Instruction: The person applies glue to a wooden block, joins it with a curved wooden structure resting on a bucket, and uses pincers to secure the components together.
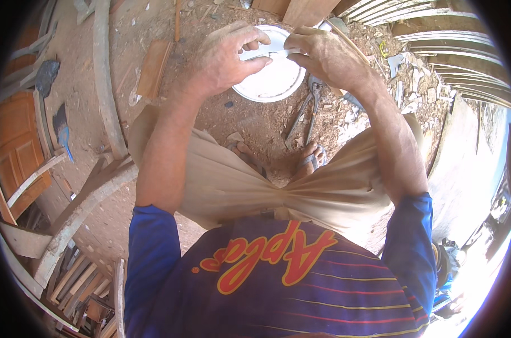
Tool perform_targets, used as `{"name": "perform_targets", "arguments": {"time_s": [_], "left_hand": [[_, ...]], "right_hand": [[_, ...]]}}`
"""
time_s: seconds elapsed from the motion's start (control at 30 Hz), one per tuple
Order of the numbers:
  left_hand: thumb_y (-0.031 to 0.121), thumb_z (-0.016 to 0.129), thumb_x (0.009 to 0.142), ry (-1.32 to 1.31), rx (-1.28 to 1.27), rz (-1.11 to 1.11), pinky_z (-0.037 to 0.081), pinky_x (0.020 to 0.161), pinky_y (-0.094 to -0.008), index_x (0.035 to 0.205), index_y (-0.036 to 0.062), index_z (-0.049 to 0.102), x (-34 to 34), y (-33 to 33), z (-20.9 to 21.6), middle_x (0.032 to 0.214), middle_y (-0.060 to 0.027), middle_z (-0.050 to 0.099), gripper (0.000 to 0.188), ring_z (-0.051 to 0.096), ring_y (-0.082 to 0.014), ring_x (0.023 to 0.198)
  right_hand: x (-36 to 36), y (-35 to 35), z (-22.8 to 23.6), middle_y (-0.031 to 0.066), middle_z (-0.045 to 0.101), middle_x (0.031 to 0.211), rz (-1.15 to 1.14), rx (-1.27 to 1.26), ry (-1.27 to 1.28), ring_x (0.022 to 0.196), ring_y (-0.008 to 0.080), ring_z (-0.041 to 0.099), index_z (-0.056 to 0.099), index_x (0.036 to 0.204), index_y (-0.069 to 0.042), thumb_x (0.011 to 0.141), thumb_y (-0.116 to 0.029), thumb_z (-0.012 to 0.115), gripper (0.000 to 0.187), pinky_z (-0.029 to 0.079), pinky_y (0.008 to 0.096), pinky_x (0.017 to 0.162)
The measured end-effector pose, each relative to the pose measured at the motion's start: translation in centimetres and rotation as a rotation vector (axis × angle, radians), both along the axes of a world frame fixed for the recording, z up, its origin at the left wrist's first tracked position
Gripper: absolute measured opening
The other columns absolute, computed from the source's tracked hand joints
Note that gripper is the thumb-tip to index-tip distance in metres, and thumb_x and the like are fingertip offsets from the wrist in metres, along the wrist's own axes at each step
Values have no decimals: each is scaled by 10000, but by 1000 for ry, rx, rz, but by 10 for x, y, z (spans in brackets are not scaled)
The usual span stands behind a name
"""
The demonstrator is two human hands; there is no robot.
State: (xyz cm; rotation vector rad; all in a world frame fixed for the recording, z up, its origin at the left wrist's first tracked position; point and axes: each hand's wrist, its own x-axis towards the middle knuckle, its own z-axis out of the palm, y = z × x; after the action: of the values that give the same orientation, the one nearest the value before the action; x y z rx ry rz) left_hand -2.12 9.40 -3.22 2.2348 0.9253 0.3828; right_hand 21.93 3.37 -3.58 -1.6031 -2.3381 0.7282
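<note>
Both of my hands are raised over a round white lid or bucket top [269, 84] on the dirt floor. A thin pale strip [262, 52] spans the gap between them, hard to make out against the white behind it. My left hand [224, 56] has its thumb below and bent fingers above one end of the strip. At the other end, the fingertips and thumb of my right hand [334, 59] close on it. Long-handled metal pincers [309, 107] lie on the ground beside the lid, handles toward my feet.
A flat wooden board [154, 67] lies left of the lid. Farther left are a blue-handled brush [62, 132], curved timber pieces [106, 79] and a panelled wooden door [21, 146]. Stacked slats [452, 42] stand at the far right, with chips and scraps [416, 84] before them.
</note>
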Motion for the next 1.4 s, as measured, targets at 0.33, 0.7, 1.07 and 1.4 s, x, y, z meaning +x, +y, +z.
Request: {"name": "perform_targets", "arguments": {"time_s": [0.33,0.7,1.07,1.4], "left_hand": [[208,797,846,-35,203,-99,577,887,-417,1035,93,726,9,-2,-14,1066,-84,672,233,688,-286,1010],[163,779,830,-55,238,-144,549,933,-422,1031,92,732,13,0,-17,1062,-88,664,218,660,-295,1048],[109,722,820,-9,315,-134,533,973,-431,1028,98,703,17,-3,-19,1058,-88,638,209,625,-287,1084],[158,714,817,-68,254,-123,529,969,-420,1055,80,671,17,-3,-9,1097,-98,634,254,627,-283,1094]], "right_hand": [[-1,1,-3,138,700,1001,8,73,71,944,332,721,708,1088,-17,938,-132,703,189,589,446,849],[0,2,-9,145,714,1012,-2,82,102,936,323,733,717,1052,-4,938,-129,705,169,602,428,846],[-2,4,-18,141,708,999,4,116,99,926,324,735,712,1046,-16,953,-137,684,155,600,441,828],[-3,4,-14,130,703,984,-15,113,93,902,319,733,706,1022,-24,957,-132,679,129,602,436,818]]}}
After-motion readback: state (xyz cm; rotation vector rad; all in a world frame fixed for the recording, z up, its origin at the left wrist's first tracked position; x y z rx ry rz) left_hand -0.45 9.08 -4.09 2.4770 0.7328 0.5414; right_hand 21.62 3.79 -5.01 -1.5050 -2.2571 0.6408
